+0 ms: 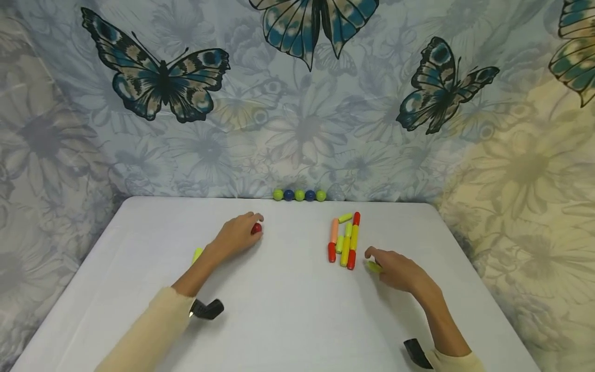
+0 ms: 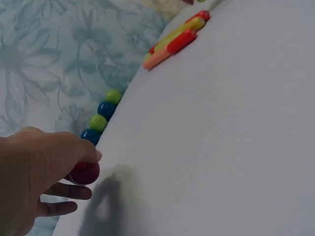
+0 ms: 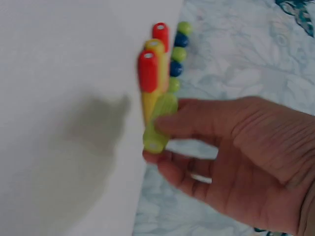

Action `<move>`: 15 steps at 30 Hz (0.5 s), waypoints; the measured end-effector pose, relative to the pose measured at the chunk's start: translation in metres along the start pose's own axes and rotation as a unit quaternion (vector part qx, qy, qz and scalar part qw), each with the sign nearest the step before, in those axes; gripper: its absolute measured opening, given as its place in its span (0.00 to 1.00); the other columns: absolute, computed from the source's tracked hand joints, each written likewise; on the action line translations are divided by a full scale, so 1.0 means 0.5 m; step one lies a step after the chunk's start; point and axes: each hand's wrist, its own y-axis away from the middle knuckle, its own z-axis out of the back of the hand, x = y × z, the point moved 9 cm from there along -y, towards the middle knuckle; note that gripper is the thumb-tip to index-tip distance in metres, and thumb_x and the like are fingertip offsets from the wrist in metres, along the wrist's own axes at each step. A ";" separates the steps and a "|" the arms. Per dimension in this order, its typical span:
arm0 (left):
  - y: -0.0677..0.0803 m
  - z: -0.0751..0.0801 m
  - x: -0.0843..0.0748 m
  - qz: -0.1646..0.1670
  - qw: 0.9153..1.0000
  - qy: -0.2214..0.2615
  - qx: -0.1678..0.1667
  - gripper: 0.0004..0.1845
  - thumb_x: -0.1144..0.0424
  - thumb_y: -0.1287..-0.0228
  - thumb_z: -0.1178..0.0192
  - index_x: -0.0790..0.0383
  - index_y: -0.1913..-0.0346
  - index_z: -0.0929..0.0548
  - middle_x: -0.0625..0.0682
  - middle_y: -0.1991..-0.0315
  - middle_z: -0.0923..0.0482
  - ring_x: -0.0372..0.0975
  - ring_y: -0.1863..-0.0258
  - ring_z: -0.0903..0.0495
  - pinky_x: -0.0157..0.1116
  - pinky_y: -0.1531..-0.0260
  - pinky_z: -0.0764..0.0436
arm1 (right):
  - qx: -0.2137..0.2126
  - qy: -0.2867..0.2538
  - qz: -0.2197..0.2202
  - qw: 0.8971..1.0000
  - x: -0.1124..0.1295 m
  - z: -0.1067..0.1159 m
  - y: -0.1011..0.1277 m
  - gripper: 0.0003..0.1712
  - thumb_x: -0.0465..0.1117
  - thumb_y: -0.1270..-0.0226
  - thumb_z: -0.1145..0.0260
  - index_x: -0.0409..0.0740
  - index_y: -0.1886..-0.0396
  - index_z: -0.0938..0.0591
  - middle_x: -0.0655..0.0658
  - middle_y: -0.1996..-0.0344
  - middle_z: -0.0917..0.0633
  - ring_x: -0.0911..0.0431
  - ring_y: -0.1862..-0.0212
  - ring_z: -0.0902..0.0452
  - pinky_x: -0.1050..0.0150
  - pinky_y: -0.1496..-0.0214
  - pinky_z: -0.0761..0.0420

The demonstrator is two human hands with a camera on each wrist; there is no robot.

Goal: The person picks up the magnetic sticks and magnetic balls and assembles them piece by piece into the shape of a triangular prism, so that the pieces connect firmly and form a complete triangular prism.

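My left hand [image 1: 236,236] pinches a round red bead [image 1: 256,228] above the left half of the white table; its thumb and fingers show around the bead [image 2: 84,173] in the left wrist view. Over on the right, my right hand [image 1: 401,269] holds a yellow-green cylindrical bead [image 3: 161,123] between thumb and fingers. Just left of that hand lies a group of long beads: red-ended yellow ones [image 1: 354,237], a yellow one [image 1: 345,253], an orange one [image 1: 334,231] with a red end [image 1: 331,253], and small yellow-green ones [image 1: 345,218].
A row of green and blue balls [image 1: 299,195] stands along the table's [image 1: 288,320] back edge, against a butterfly-patterned cloth [image 1: 307,129]. Partly behind the left forearm is a yellow-green piece [image 1: 197,254]. Black camera mounts [image 1: 208,309] stick out at both wrists.
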 end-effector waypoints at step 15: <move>0.235 -0.019 -0.155 -0.088 0.981 0.175 0.004 0.19 0.58 0.38 0.24 0.58 0.47 0.14 0.43 0.55 0.15 0.28 0.61 0.20 0.28 0.57 0.17 | 0.034 -0.024 0.236 0.971 0.295 -0.045 -0.037 0.17 0.33 0.33 0.27 0.48 0.46 0.14 0.53 0.55 0.13 0.63 0.55 0.22 0.63 0.46 0.15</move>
